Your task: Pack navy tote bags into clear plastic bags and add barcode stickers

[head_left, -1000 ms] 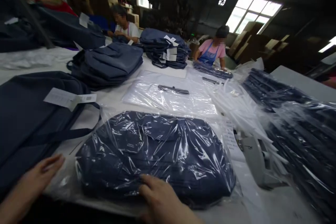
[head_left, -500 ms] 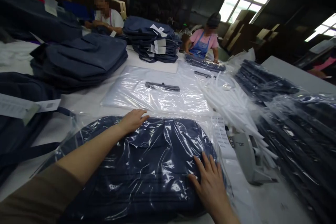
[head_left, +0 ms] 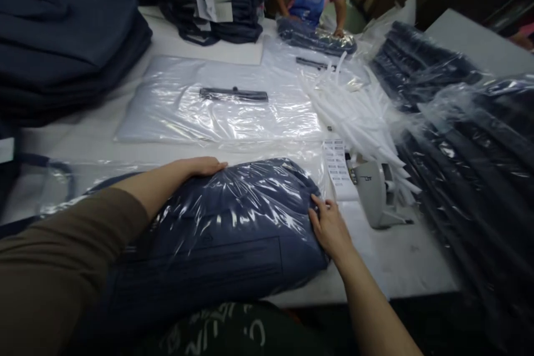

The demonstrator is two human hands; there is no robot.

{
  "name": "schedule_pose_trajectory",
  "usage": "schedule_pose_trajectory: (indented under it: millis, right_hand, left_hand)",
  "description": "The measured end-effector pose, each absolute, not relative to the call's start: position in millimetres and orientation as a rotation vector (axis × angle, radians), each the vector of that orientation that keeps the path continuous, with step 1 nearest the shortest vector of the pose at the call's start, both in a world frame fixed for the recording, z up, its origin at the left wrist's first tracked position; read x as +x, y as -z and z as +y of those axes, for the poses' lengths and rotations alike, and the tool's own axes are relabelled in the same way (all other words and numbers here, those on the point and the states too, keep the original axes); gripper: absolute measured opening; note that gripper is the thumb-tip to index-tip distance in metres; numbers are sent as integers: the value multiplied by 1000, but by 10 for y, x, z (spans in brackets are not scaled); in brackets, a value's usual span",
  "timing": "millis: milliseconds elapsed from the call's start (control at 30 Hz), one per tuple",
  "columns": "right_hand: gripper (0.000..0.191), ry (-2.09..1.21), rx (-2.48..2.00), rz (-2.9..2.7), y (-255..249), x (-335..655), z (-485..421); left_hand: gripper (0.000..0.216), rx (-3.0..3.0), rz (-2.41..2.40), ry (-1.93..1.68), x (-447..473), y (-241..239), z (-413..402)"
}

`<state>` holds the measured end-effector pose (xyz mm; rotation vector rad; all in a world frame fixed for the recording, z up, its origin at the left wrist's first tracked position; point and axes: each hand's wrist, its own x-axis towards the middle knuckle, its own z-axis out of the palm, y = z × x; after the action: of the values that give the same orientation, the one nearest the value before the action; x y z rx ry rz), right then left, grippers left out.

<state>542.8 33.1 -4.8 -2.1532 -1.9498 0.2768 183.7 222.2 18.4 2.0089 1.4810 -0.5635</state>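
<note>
White tabletop (head_left: 95, 143) spreads beyond both hands. Left hand (head_left: 206, 166) lies at the far edge of the film-covered navy bag (head_left: 233, 233), its grip hidden. Right hand (head_left: 331, 228), a moment ago flat with spread fingers, now curls against the bag's right end, though I cannot tell whether it pinches; so the bag, between and nearside of the hands, seems now handled by its edges.

A flat stack of clear plastic bags (head_left: 225, 117) is lying on a white tabletop (head_left: 83, 142). Left of that stack, dark navy fabric bags (head_left: 62, 44) are resting in a heap; beyond it, a person in a blue apron (head_left: 311, 3) is touching a plastic-wrapped navy bundle (head_left: 312, 39); right of it, long white strips (head_left: 354, 117) are spreading beside a grey plastic device (head_left: 371, 197).
</note>
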Motion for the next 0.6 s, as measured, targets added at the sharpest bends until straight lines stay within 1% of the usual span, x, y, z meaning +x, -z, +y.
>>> schedule_pose_trajectory:
  millis: [100,200,267,333,467,600]
  right_hand:
    - [44,-137,-1944,-2077,-232,5288,222]
    - [51,-268,-1637,-2296,-434,5065,40]
    - [55,-391,-1540,-2469,-375,4948,-70]
    - [60,-448,-1542,-2584,-183,4895,-129]
    - [62,-419,-1555,-2685,142,4916,-96]
    - [65,-384,-1492,-2715,8,4932,-141]
  left_hand:
    - [65,2111,1533,563,1908,-97,2144]
    - [60,2182,1546,609,1950,-84,1992]
    - [58,2214,1554,625,1975,-88,1875]
    - [58,2236,1572,602,1998,-85,1789]
    - [60,2239,1663,482,1976,-82,1816]
    - [58,2216,1707,373,1901,-138,1974]
